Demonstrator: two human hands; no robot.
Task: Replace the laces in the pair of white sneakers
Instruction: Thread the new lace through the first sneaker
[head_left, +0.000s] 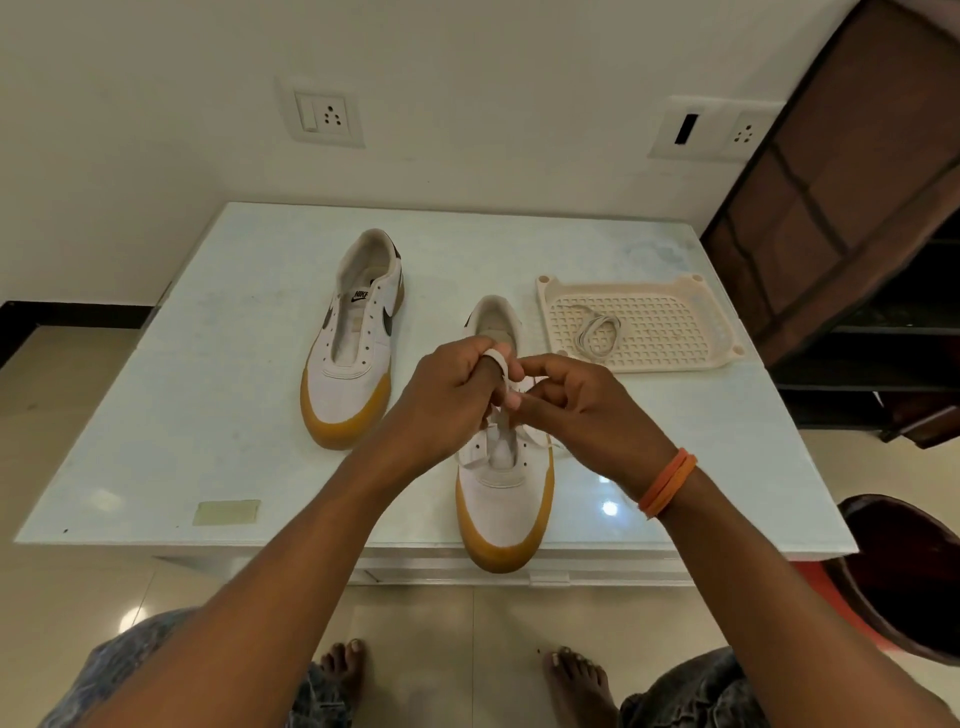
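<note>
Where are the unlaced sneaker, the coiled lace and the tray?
unlaced sneaker (347, 387): head view, white toe panel.
coiled lace (598, 332): head view, on the coil's loops.
tray (675, 325): head view, bare grid floor.

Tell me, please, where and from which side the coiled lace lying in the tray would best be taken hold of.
Pinch the coiled lace across the bundled strands of its loop, coming straight down from above. It lies flat on the perforated floor of the tray, whose raised rim blocks a sideways approach. Gripping several strands together should keep the coil from unravelling; the loose end trailing toward the back would probably just drag.
</note>
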